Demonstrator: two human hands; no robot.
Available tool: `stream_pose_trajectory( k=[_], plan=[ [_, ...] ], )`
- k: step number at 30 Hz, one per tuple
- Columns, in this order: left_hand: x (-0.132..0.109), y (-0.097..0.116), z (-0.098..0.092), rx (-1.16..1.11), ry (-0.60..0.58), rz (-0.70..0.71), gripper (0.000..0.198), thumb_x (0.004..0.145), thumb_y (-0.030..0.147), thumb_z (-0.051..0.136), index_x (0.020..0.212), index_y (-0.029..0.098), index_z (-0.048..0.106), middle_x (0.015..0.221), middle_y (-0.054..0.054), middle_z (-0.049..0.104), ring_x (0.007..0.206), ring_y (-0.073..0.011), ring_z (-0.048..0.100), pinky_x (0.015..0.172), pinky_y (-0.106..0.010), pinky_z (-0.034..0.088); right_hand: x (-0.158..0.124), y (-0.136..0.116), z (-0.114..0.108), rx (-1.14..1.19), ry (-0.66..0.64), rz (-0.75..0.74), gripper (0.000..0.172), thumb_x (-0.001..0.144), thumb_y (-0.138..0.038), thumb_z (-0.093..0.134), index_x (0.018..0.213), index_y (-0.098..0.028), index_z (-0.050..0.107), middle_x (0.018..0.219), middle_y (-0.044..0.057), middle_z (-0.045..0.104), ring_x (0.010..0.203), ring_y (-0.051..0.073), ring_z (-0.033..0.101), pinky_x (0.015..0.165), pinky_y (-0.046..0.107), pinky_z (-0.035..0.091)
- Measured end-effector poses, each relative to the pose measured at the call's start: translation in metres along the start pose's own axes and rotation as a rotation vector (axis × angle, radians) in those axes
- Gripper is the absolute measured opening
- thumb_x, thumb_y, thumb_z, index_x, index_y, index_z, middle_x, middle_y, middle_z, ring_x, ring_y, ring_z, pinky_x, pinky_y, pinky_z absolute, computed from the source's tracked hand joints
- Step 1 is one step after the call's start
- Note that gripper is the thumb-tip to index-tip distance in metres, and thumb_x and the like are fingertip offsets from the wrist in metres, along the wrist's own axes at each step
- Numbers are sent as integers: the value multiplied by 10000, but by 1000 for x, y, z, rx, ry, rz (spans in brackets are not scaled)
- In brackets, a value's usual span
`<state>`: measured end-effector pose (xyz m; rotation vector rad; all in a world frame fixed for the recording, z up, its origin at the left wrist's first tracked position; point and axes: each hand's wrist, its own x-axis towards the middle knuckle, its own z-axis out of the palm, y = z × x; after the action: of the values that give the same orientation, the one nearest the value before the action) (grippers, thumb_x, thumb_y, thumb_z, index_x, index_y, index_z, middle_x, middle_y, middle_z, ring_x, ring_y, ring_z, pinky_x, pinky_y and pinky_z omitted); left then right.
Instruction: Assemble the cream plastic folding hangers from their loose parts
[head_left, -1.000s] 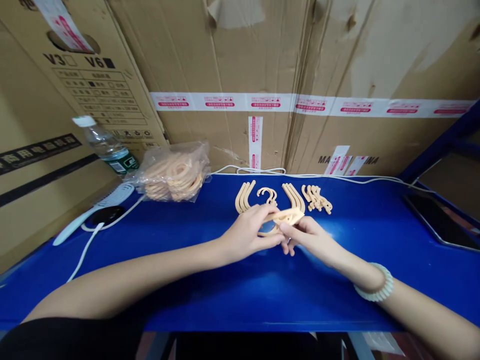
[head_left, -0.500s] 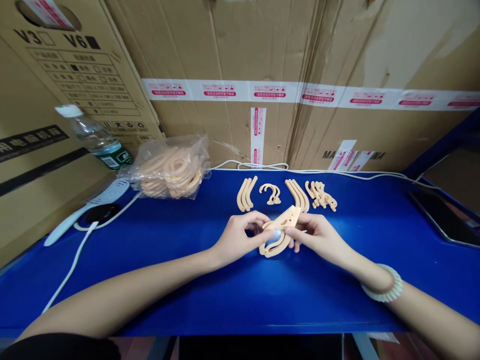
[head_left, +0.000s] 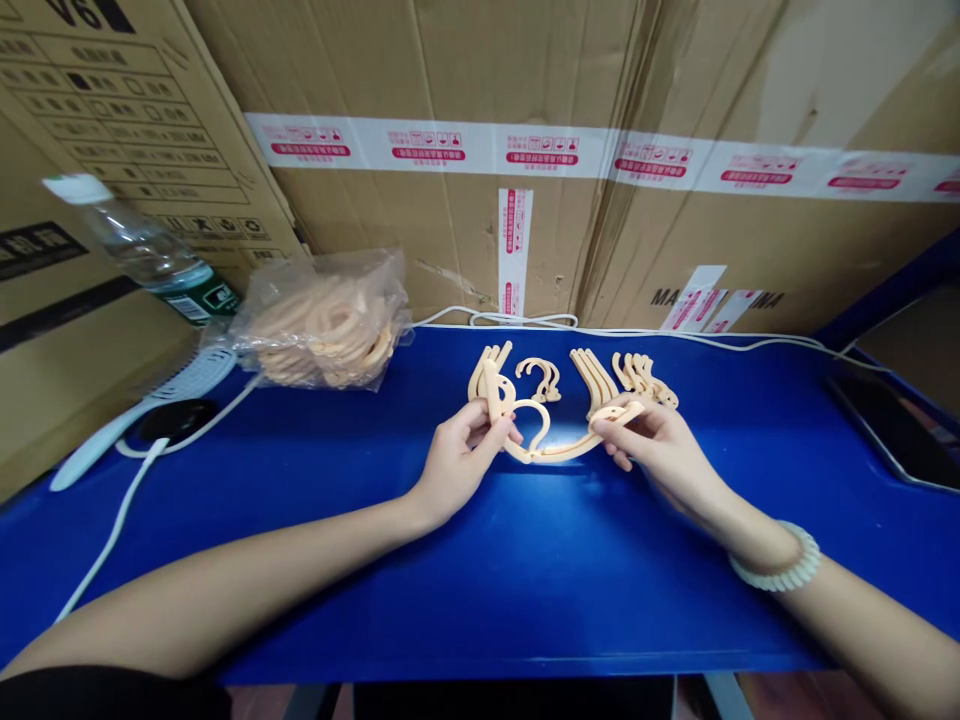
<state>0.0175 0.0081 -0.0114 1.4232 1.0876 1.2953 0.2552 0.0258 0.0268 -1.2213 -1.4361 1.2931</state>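
Over blue tabletop (head_left: 487,590), a hanger (head_left: 566,453) spans left hand (head_left: 459,458) to right hand (head_left: 664,447), pinched by both.

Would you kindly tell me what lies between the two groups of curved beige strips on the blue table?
In the head view, beige hook-shaped pieces lie between the left strips and right strips; the beige hanger-shaped frame is held in front.
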Motion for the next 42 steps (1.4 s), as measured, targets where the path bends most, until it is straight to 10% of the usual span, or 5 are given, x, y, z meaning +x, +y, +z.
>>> stream_pose_trajectory(
  k=[10, 17, 21, 26, 42],
  plan=[
    [0, -4, -3, 20, 82, 20, 251, 969, 389, 548, 842, 173, 564, 720, 6, 595, 681, -132, 588, 657, -242, 487, 6, 1, -5, 273, 91, -25, 289, 699, -365, 869, 778, -195, 649, 738, -24, 617, 579, 78, 562, 506, 193, 494],
    [-1, 13, -2, -5, -413, 53, 287, 927, 453, 604, 940, 166, 610, 1170, -115, 631, 1055, -236, 627, 912, -346, 503, 1, 10, 7, 235, -15, 5, 318, 663, -332, 895, 834, -181, 673, 810, 27, 718, 691, 161, 719, 661, 285, 635],
    [3, 17, -1, -245, -633, -191, 449, 895, 585, 608, 1005, 151, 584, 1054, -127, 663, 846, -204, 685, 755, -330, 542, -4, 10, 13, 199, -40, -75, 266, 692, -309, 878, 820, -187, 679, 783, 21, 724, 649, 162, 723, 650, 289, 639],
    [4, 13, -1, -222, -634, -278, 426, 924, 570, 574, 870, 148, 554, 829, -80, 686, 613, -146, 664, 575, -252, 494, -8, 5, 16, 91, -123, -194, 171, 750, -291, 834, 766, -191, 696, 810, 32, 724, 636, 154, 706, 612, 283, 613],
    [3, 18, -2, 354, -708, 116, 301, 1019, 263, 392, 948, 159, 666, 657, 10, 624, 575, -111, 562, 596, -212, 409, -10, 8, 11, -389, -292, -644, 160, 951, -208, 594, 945, -230, 752, 871, 63, 760, 804, 200, 705, 728, 362, 564]
  ],
)
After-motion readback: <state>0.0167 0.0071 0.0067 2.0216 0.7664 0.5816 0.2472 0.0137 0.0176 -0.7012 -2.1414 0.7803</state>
